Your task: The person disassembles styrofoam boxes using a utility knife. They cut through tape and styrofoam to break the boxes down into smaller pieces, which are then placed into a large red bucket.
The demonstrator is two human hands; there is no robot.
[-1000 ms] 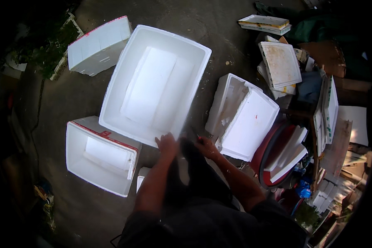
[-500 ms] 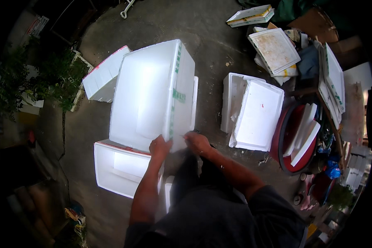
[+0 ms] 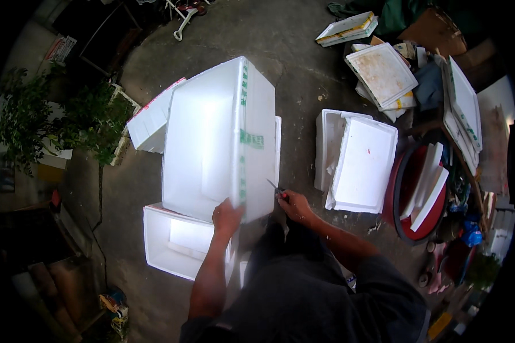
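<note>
A big white foam box (image 3: 201,131) with green printing on its side is tipped so its hollow inside faces up. My left hand (image 3: 227,217) is closed on the box's near edge, thumb against the corner. Just right of the box's printed side, my right hand (image 3: 296,207) grips a small knife (image 3: 274,187). Its thin blade points up and left, close to the foam but apparently apart from it; some red shows at the handle. Below the big box lies another open white foam box (image 3: 154,243), partly covered by it and by my left arm.
Behind the big box leans a foam box with red markings (image 3: 149,123). To the right stand a foam box with a lid (image 3: 363,166) and a red tub (image 3: 392,197) holding foam pieces. Stacked foam lids (image 3: 383,71) lie far right; leafy plants (image 3: 91,114) grow at left.
My right hand has drawn back to the right from the box's near side, and the knife now shows plainly. My left hand keeps its hold. The view has shifted slightly.
</note>
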